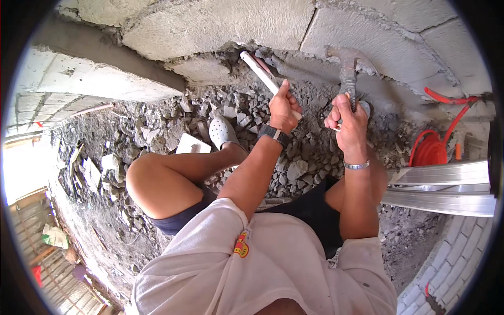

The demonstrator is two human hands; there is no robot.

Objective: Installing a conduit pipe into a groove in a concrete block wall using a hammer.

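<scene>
My left hand [283, 111] is closed around a slim white pipe-like rod [260, 72], whose far end leans into a broken hollow at the foot of the block wall [226, 26]. Close beside the rod, a thin reddish strip [264, 64] shows in the hollow; I cannot tell what it is. In my right hand [348, 119] is a claw hammer [348, 73], gripped by its dark handle. Its head is raised in front of the wall, to the right of the rod. Whether it touches the wall cannot be told.
Broken stone rubble [297, 169] covers the ground around my feet; a light clog [222, 132] is on one. A concrete beam [105, 73] juts in at the left. On the right are a red coil of tubing [429, 148] and metal channels [441, 202].
</scene>
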